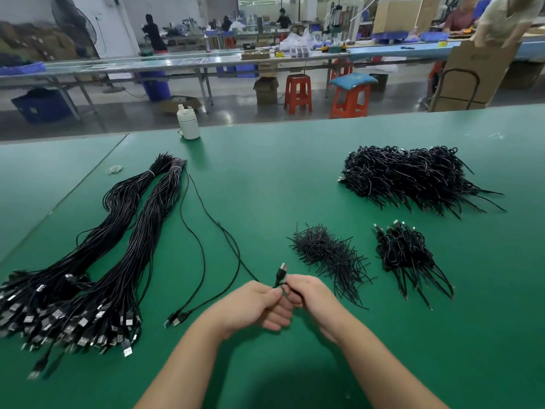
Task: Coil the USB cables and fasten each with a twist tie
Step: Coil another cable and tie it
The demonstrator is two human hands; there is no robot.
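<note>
Both hands meeting low at the middle of the green table [265,178]. Left hand [259,305] curled, thumb and fingers pinching a black USB cable [224,231] just below its plug [281,271], which sticks up between the two hands. Right hand [309,293] curled too, fingertips pinching the same cable right beside the left thumb. Cable trailing away up and to the left across the table, unlooped along all of its visible length; coiling judged barely begun on this one. No twist tie visible in either hand.

To the left, two long bundles of straight cables [112,246], plugs fanned out at the near end, far ends banded together: a large stock not yet coiled. Two loose cables [191,252] lying just beside the bundles, plugs near the left forearm. To the right of the hands, a heap of short black twist ties [327,255]. Beyond that, a small pile of coiled cables [407,252], and farther back a much larger pile [413,175], apparently finished and tied. Judging by the piles, a good share done, a comparable share left.

Near the far edge, a white bottle [188,125].
</note>
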